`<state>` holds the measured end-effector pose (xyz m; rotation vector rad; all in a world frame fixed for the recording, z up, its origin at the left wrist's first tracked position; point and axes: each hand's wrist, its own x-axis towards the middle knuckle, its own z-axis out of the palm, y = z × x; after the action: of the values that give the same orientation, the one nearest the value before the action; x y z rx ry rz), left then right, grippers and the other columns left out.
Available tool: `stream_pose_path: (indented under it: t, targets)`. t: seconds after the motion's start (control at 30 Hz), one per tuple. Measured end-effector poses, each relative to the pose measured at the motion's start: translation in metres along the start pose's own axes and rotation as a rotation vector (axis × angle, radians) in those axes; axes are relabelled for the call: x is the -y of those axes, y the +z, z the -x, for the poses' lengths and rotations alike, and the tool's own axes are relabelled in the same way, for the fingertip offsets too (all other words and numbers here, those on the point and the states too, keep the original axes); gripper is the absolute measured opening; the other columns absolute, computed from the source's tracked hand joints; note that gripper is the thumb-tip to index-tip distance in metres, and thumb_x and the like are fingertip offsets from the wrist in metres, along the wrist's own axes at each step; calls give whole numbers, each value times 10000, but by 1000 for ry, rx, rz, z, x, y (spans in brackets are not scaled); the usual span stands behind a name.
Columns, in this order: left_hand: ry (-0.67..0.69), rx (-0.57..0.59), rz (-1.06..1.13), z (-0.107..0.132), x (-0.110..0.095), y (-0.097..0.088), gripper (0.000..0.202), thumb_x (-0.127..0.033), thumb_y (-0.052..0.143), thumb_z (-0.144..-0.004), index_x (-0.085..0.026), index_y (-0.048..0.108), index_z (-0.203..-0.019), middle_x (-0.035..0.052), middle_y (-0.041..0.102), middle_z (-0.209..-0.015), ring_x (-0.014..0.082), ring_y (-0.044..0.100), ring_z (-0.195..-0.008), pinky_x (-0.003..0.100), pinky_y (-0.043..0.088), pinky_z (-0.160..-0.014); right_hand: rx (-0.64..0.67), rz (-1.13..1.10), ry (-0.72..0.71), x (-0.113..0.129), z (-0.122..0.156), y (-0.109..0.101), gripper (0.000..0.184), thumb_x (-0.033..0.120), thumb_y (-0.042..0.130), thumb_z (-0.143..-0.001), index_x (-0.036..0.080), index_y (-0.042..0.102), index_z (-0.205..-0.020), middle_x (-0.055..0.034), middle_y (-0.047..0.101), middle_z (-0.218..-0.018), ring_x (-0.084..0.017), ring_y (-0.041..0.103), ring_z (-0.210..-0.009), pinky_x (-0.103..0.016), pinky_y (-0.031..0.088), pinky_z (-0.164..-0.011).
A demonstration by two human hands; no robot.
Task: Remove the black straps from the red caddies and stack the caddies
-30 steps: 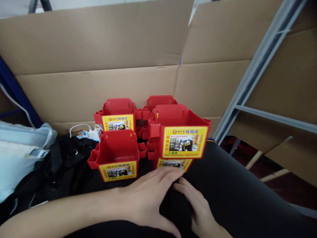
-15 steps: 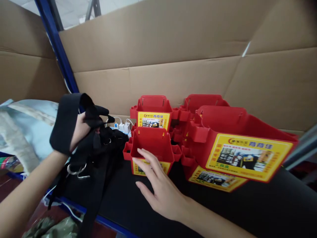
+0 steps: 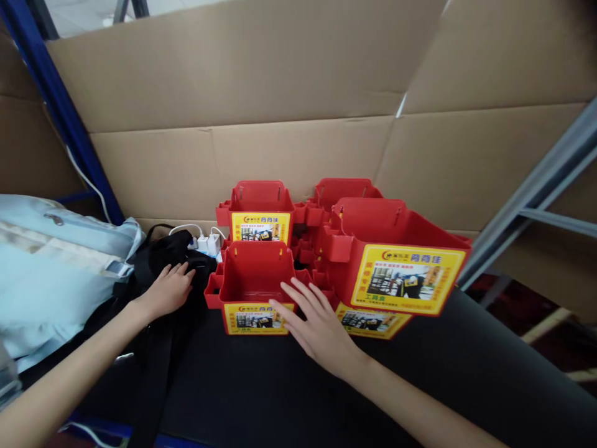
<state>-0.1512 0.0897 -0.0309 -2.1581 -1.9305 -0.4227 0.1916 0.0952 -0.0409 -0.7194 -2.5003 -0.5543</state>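
My left hand [image 3: 170,289] lies over a dark heap of black webbing straps [image 3: 171,249], fingers stretched across it. One wide black strap [image 3: 152,386] runs down towards the front edge. My right hand [image 3: 314,320] is open, fingers apart, at the lower right corner of the front red plastic tool box [image 3: 255,274]; whether it touches the box I cannot tell. Behind stands another red tool box [image 3: 260,198]. To the right, a red tool box [image 3: 373,230] with a yellow label rests on a lower one [image 3: 375,322], and a further box [image 3: 347,186] is partly hidden behind.
A pale blue bag [image 3: 56,267] lies at the left beside the straps. White plugs [image 3: 208,242] with cables sit behind them. Cardboard [image 3: 289,124] walls the back of the black surface [image 3: 261,398]. Blue [image 3: 60,112] and grey [image 3: 508,205] frame posts flank it.
My left hand has lowered from a raised loop of black strap onto the heap, and the loop is down. My right hand stays open by the front box. The view has swung to the right.
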Motion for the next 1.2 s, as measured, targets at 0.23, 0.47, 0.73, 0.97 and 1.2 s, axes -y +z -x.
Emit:
stream_pose_path:
  t: [0.23, 0.47, 0.73, 0.97, 1.2]
  targets:
    - [23, -182, 222, 2, -71, 2, 490, -446, 348, -882, -199, 437, -1295, 97, 424, -1360, 235, 443, -1213, 395, 393, -996, -31, -80, 4, 2, -15, 29, 473, 115, 379, -889, 233, 388, -1347, -76, 559, -906, -187, 496, -863, -340, 436, -785]
    - [52, -228, 164, -7, -68, 13, 402, -446, 370, -872, -237, 605, -1122, 72, 513, -1267, 237, 495, -1146, 376, 452, -918, -1, -94, 0, -2, -24, 36, 451, 157, 397, -894, 209, 396, -1341, -77, 545, -880, -176, 482, -805, -332, 438, -753]
    - [119, -340, 2, -2, -71, 12, 373, -393, 410, -868, -213, 578, -1148, 110, 480, -1308, 283, 460, -1170, 482, 336, -975, -62, 5, 62, 1, -14, -2, 542, 143, 490, -826, 279, 383, -1340, -113, 432, -1309, -279, 348, -1238, -440, 365, -948]
    - [233, -421, -28, 5, -76, 25, 331, -367, 465, -844, -260, 583, -1134, 59, 515, -1292, 296, 402, -1217, 531, 218, -1018, -440, 314, -7, -55, 55, -53, 543, 158, 630, -730, 332, 478, -1221, -75, 498, -1240, -278, 353, -1251, -492, 256, -1011]
    - [250, -403, -13, -4, -69, 25, 342, -501, 562, -751, -290, 660, -1002, 50, 579, -1213, 321, 449, -1154, 559, 224, -998, -225, 449, 109, -75, 67, -9, 365, 309, 552, -814, 304, 548, -1179, -106, 575, -1195, -292, 463, -1160, -504, 188, -995]
